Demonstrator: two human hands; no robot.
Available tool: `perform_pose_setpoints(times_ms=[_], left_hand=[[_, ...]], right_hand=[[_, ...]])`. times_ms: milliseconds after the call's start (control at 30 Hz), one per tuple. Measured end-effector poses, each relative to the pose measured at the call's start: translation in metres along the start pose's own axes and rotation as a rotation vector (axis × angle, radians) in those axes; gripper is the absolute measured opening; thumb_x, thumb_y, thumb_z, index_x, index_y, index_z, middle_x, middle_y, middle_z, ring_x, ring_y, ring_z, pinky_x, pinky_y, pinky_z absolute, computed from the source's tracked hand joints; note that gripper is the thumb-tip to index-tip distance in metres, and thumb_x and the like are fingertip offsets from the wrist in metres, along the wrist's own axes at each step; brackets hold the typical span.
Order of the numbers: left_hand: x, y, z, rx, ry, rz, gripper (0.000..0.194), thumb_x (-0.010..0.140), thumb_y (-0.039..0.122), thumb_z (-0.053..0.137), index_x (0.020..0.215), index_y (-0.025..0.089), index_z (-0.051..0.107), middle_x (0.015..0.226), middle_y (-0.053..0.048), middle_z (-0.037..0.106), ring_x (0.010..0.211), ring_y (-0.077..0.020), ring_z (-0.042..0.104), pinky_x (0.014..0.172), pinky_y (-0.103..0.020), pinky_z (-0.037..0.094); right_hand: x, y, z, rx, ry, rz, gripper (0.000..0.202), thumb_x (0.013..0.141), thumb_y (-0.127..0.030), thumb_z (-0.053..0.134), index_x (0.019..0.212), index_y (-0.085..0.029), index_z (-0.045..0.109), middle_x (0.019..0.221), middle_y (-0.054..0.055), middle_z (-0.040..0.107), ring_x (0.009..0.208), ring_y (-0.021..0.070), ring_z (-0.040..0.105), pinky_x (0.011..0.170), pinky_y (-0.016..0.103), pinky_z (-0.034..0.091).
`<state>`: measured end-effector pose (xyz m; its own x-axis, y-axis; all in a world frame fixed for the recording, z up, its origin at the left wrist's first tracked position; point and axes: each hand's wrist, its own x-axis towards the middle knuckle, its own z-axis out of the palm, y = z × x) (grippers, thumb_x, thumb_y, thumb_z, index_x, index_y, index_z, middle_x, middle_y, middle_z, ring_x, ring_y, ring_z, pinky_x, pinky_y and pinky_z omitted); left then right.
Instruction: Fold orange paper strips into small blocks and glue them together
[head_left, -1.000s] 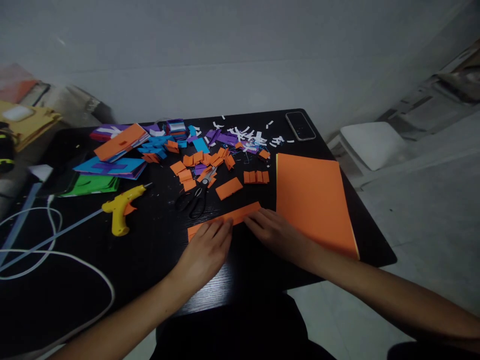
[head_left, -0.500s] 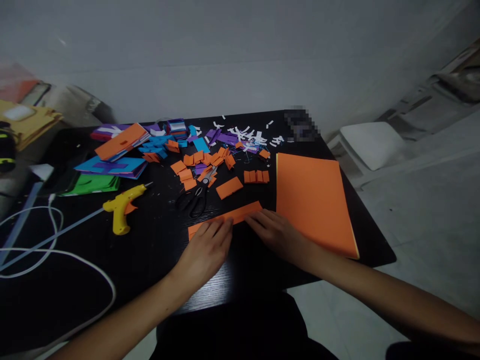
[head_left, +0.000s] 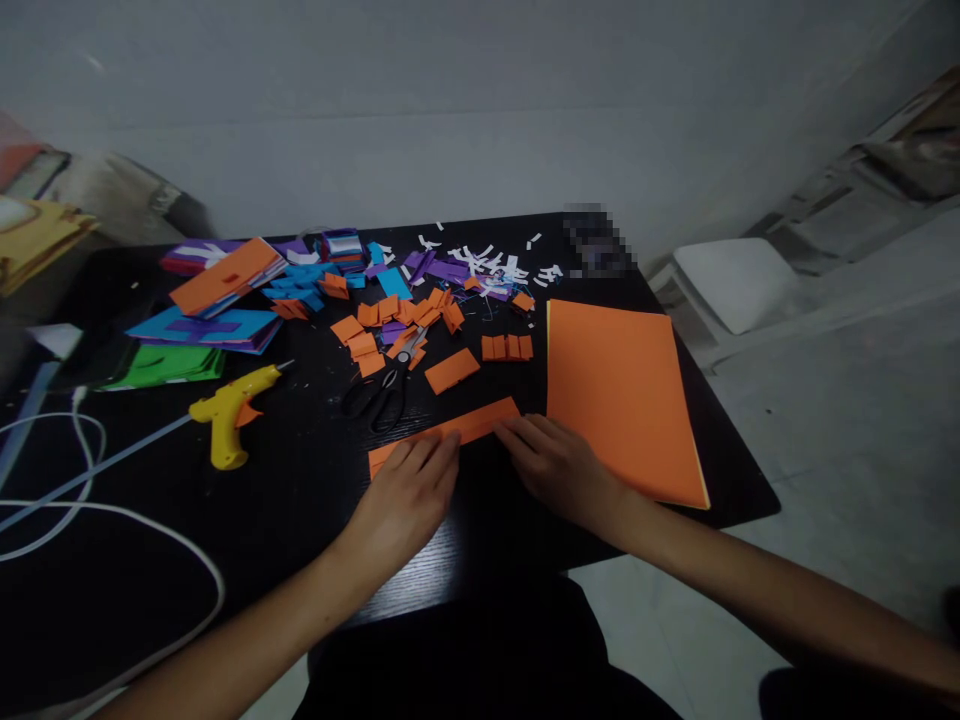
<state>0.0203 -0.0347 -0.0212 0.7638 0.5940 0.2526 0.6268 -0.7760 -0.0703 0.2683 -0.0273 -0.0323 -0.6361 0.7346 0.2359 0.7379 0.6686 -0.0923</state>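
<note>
A long orange paper strip [head_left: 480,421] lies slantwise on the black table near its front edge. Over its left part, my left hand [head_left: 411,490] is closed on the near edge, fingers bent together and covering some of the paper. At the right end, my right hand [head_left: 559,465] grips the same edge with thumb and fingers close together; the thumb tips are mostly hidden. Just beyond the strip are a small folded orange piece [head_left: 452,371], black-handled scissors [head_left: 386,392] and a creased orange piece [head_left: 507,348].
A stack of orange sheets [head_left: 622,400] lies to the right. Leftward are a yellow glue gun [head_left: 234,410], a white cable [head_left: 180,540] and folded coloured papers [head_left: 214,330]. Orange pieces and white paper scraps [head_left: 487,265] cover the far side. A white stool [head_left: 739,285] stands beyond the table [head_left: 300,520].
The whole view has shifted slightly, so things sit a little further left. My right hand has slid slightly along the strip's edge, away from the left hand, which keeps its place.
</note>
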Motion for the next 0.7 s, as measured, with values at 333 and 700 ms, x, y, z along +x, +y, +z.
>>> perform_pose_setpoints(times_ms=[333,700], left_hand=[[-0.001,-0.001,0.001,0.01,-0.003,0.001,0.034,0.094,0.002,0.048,0.12,0.002,0.071,0.13,-0.019,0.071,0.11,-0.0326,0.066,0.093,-0.046,0.054],[-0.001,-0.001,0.001,-0.016,-0.007,-0.01,0.034,0.094,0.003,0.049,0.12,0.004,0.07,0.131,-0.019,0.07,0.109,-0.032,0.066,0.093,-0.046,0.054]], right_hand=[[0.004,-0.023,-0.004,-0.048,-0.083,0.123,0.051,0.101,-0.042,0.06,0.144,-0.015,0.055,0.116,0.017,0.066,0.101,0.031,0.06,0.09,0.047,0.052],[0.001,-0.02,-0.006,-0.013,-0.045,0.193,0.049,0.1,-0.038,0.061,0.139,-0.008,0.059,0.113,0.017,0.068,0.109,0.0334,0.057,0.097,0.049,0.049]])
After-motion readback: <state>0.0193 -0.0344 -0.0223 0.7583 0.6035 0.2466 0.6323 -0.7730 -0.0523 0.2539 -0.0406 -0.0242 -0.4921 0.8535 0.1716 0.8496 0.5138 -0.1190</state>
